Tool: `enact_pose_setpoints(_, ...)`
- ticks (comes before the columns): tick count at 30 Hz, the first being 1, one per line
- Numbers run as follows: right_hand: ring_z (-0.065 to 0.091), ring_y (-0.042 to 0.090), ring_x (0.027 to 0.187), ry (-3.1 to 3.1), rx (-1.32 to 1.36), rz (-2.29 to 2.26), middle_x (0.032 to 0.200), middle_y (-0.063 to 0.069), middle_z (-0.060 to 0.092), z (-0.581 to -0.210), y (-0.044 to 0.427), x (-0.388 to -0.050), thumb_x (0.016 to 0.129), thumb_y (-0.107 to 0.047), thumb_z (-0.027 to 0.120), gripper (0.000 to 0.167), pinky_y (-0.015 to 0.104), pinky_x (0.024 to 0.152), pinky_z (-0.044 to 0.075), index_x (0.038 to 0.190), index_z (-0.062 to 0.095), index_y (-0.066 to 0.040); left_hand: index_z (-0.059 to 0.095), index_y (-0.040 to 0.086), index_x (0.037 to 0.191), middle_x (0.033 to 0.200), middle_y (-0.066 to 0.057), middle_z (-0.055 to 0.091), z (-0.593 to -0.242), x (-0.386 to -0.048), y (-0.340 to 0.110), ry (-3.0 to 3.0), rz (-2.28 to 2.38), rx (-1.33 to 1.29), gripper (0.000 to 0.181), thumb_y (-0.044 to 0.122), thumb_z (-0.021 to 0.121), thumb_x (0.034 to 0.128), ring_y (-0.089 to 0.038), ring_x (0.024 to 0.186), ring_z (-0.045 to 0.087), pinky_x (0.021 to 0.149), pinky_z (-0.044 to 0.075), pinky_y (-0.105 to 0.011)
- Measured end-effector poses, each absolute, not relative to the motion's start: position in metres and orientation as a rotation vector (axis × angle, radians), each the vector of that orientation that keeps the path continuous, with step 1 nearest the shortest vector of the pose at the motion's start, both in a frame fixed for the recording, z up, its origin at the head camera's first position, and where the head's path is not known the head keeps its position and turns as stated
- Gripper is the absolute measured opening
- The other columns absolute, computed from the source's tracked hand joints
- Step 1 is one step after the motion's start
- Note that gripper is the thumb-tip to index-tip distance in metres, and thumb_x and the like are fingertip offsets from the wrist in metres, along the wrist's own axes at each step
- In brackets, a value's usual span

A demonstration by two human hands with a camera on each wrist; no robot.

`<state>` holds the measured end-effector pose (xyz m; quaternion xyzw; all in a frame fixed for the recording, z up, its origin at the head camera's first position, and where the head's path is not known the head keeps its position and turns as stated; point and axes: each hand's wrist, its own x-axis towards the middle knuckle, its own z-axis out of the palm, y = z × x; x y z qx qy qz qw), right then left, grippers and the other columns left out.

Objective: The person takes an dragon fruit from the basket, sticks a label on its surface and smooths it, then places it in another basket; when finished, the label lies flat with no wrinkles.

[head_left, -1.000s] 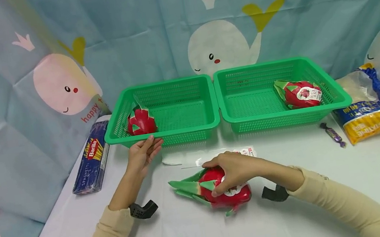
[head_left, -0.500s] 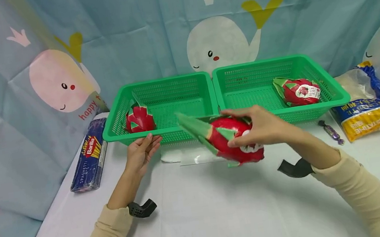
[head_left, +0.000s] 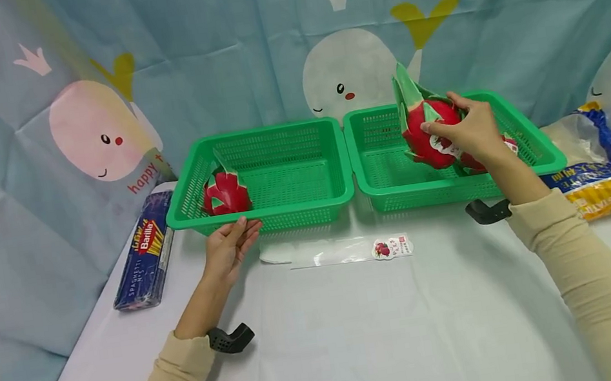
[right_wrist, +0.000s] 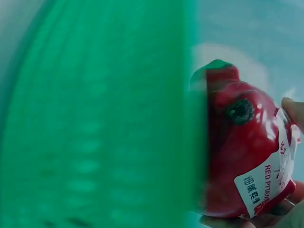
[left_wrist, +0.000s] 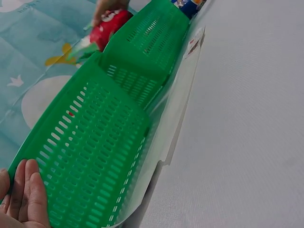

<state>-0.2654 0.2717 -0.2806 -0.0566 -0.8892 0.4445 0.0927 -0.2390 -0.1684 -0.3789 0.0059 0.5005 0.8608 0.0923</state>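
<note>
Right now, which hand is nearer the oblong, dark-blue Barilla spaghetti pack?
Left. The left hand is right of the pack, at the rim of the left green plastic basket; the right hand is farther right, holding a red dragon fruit at the right green basket.

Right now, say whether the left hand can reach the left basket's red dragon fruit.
Probably yes, if it lets go: the left hand holds the left green basket's front rim, the red dragon fruit sits just behind it, and the open top leaves the way free.
</note>
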Motion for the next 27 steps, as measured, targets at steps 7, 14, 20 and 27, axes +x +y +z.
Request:
enact_pose_setpoints(7, 0.045, 0.036, 0.115, -2.77, -0.272, 1.24, 0.138, 0.027, 0.036, -0.317, 0.291, -0.284, 0.078, -0.056, 0.062, 0.094, 0.044, 0.083, 0.047, 0.147, 0.016, -0.012, 0.066, 0.004, 0.092, 0.085, -0.005, 0.072, -0.38, -0.236, -0.17, 1.471, 2.573, 0.028, 0.014, 0.011, 0.053, 0.0917, -0.013, 0.082, 0.07, 0.074, 0.054, -0.022)
enact_pose_setpoints(14, 0.032, 0.043, 0.124, -2.995, -0.308, 1.171, 0.145, 0.03, 0.023, -0.321, 0.292, -0.294, 0.078, -0.054, 0.064, 0.097, 0.049, 0.089, 0.041, 0.146, 0.015, -0.005, 0.064, 0.001, 0.094, 0.085, -0.006, 0.072, -0.379, -0.236, -0.17, 1.468, 2.597, 0.037, 0.015, 0.009, 0.052, 0.0926, -0.014, 0.082, 0.07, 0.074, 0.054, -0.023)
enact_pose_setpoints(20, 0.036, 0.047, 0.116, -3.079, -0.282, 1.161, 0.146, 0.032, 0.016, -0.322, 0.292, -0.299, 0.08, -0.058, 0.059, 0.098, 0.048, 0.085, 0.042, 0.147, 0.011, -0.007, 0.063, 0.0, 0.097, 0.085, -0.006, 0.072, -0.379, -0.236, -0.171, 1.468, 2.603, 0.026, 0.015, 0.009, 0.052, 0.0924, -0.014, 0.082, 0.07, 0.074, 0.054, -0.023)
enact_pose_setpoints(27, 0.028, 0.046, 0.125, -3.121, -0.234, 1.165, 0.148, 0.031, 0.012, -0.327, 0.302, -0.295, 0.081, -0.062, 0.052, 0.098, 0.052, 0.092, 0.039, 0.147, 0.007, -0.005, 0.064, 0.002, 0.094, 0.085, -0.005, 0.072, -0.378, -0.239, -0.168, 1.468, 2.578, -0.016, 0.013, 0.01, 0.053, 0.0917, -0.014, 0.082, 0.07, 0.074, 0.054, -0.023)
